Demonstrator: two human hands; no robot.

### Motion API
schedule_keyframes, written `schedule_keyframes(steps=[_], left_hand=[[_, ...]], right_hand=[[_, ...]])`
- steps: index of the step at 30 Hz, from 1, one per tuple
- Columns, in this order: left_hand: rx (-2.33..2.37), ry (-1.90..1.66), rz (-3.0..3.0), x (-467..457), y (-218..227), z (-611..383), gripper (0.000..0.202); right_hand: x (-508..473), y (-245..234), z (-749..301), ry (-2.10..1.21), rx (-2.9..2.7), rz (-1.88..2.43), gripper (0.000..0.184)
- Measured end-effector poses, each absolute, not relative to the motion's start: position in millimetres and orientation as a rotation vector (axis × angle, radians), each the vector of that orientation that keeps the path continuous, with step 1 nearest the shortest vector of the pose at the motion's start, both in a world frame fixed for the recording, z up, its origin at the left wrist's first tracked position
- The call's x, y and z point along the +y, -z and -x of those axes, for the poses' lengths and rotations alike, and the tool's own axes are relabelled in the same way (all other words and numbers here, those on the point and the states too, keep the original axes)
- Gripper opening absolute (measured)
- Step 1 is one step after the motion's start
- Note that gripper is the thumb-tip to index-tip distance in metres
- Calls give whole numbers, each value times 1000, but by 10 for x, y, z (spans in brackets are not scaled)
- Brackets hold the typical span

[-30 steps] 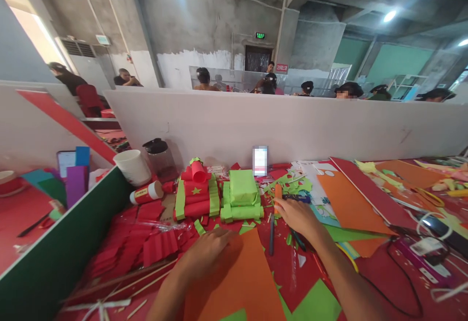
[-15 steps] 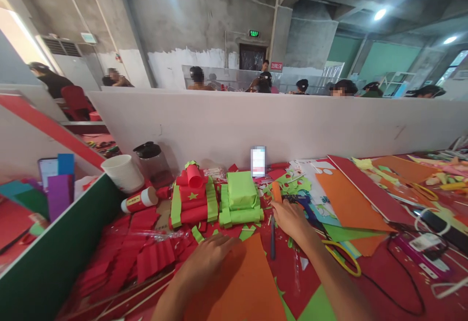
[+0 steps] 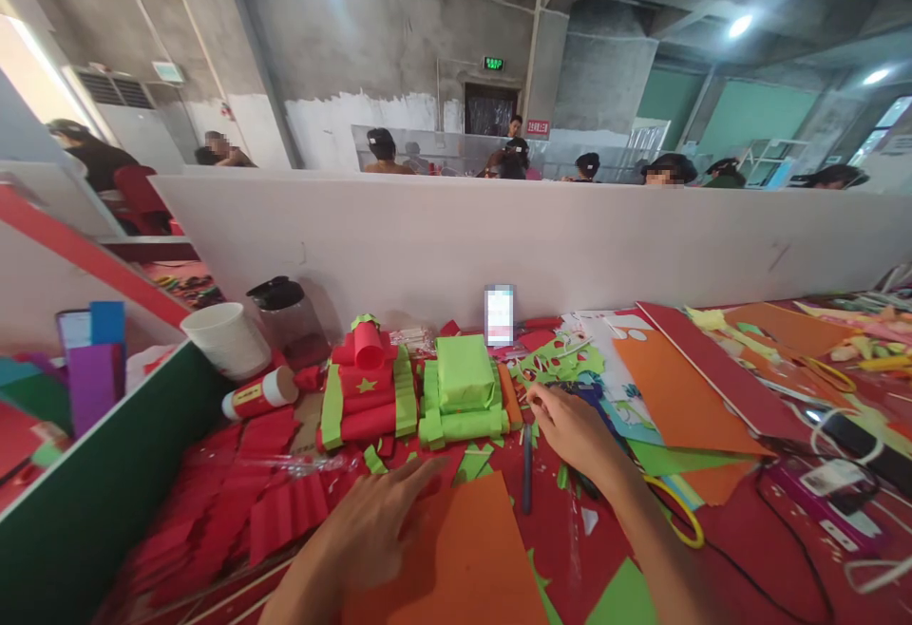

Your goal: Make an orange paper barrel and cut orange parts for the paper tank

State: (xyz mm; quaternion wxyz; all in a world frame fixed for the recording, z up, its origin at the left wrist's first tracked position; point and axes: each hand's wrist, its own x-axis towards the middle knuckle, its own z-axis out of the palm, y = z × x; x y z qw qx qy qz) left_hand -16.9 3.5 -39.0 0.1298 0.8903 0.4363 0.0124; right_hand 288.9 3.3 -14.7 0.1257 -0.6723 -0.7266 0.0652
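Note:
A sheet of orange paper (image 3: 463, 549) lies in front of me. My left hand (image 3: 389, 520) rests over its left part, fingers stretched out and holding nothing. To the right, my right hand (image 3: 570, 426) is above the table with loosely bent fingers and nothing visible in them. Just left of its fingertips, an orange paper roll (image 3: 510, 397) stands against the side of a green paper tank-like model (image 3: 466, 373). A red paper model (image 3: 367, 388) with green sides and a yellow star sits left of the green one. A dark stick-like tool (image 3: 527, 473) lies below my right hand.
Folded red paper strips (image 3: 242, 482) cover the left side by a green partition (image 3: 106, 454). A glue bottle (image 3: 260, 393), white cup (image 3: 228, 340) and phone (image 3: 500, 314) stand behind. Yellow-handled scissors (image 3: 676, 511), orange sheets and a purple power strip (image 3: 826, 501) lie right.
My right hand has let go of the orange roll, which now rests beside the green model. My left hand has shifted slightly left and down, its fingers still over the orange sheet.

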Motion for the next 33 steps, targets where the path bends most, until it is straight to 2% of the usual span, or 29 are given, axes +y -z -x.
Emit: schedule_keyframes(steps=[2,4,9,14,16,19,23,28,33], left_hand=[[1293,8,-2528,51,415,239,72],[1356,-37,-2477,73,451,264,72],[1291,-262,-2359,100,532,199,63],[1181,-219,-2197,27,538,302,79],[1164,-193,-2146,3,501,343,79],[1149,-291,-2053,22,405,301,61],[1169,-449,-1849,111,310,125,33],[1163,-613,-1697,166,402,-37,36],[1226,-796,-1671,166,490,-132,43]], right_hand=[[-30,170,-2890,-277,-2153,1957,17],[-74,232,-2828,-309,-2215,2024,15],[-106,448,-2606,-257,-2321,2208,38],[-121,475,-2554,-257,-2274,2299,54],[-137,412,-2590,-263,-2238,2291,51],[-149,288,-2682,-345,-2162,2149,40],[-124,163,-2768,-654,-2089,1645,32],[-125,138,-2746,-1055,-2043,1387,27],[-136,180,-2804,-1143,-2031,1384,31]])
